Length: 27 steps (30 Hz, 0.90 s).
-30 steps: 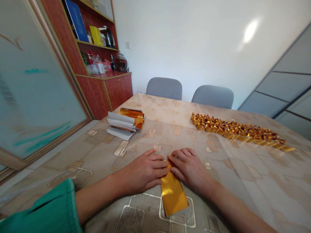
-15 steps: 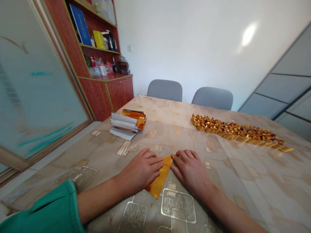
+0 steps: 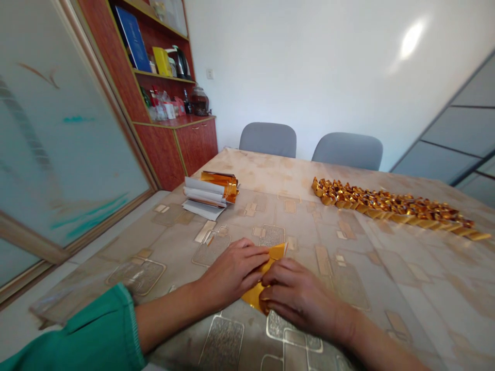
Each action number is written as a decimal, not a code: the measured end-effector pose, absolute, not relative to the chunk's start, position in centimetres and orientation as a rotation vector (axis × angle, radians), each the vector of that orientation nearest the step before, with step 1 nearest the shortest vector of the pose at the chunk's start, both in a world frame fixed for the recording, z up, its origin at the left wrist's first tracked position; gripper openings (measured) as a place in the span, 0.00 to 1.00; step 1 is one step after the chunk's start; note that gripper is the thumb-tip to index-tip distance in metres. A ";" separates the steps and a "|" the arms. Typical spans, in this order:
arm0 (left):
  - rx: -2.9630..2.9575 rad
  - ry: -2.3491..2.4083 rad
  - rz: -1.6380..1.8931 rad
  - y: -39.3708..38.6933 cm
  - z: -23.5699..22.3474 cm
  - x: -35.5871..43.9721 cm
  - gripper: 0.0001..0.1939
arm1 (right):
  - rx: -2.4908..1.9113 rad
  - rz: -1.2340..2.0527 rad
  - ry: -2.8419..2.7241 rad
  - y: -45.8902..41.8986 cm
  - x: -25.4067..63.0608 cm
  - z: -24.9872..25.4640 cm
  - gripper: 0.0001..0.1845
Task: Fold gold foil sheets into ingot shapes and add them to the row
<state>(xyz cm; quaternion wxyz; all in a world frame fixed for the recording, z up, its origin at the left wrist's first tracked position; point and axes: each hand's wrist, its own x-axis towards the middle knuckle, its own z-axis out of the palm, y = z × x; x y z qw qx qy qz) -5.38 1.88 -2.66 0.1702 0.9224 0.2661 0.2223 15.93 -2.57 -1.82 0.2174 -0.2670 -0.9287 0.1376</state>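
Observation:
A strip of shiny gold foil (image 3: 275, 252) lies folded on the table between my hands, its lower end (image 3: 252, 297) showing under my right hand. My left hand (image 3: 232, 273) presses on the foil from the left with its fingertips on the fold. My right hand (image 3: 297, 296) lies across the lower part, fingers curled over the foil and hiding most of it. Farther off, a stack of white paper slips (image 3: 203, 196) stands with a bundle of gold foil strips (image 3: 220, 184) on it. A long row of small folded gold foil pieces (image 3: 390, 206) lies at the far right.
The patterned beige table cover (image 3: 348, 278) runs under everything. A green sleeve (image 3: 73, 335) covers my left forearm. Beyond the table are two grey chairs (image 3: 301, 144), a red-brown cabinet (image 3: 174, 139) with bottles and a kettle, and glass panels at both sides.
The foil has gone from a long strip toward me to a shorter folded shape. My right hand has moved down and left over its lower part.

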 end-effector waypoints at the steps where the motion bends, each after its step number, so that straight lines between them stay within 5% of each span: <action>1: 2.601 0.746 0.633 1.9 -2.6 -5.4 0.12 | -0.726 0.417 -2.573 -2.6 15.7 -1.9 0.09; 10: 2.579 0.636 0.620 2.8 -2.2 -7.8 0.13 | -0.658 0.608 -2.580 -2.1 16.8 -1.9 0.10; 17: 2.726 0.540 0.603 1.3 -1.2 -8.8 0.19 | -0.630 0.368 -2.595 -2.4 15.9 -1.9 0.09; 27: 2.814 0.567 0.631 0.1 -1.9 -8.9 0.11 | -0.786 0.535 -2.323 -2.9 14.3 -2.0 0.08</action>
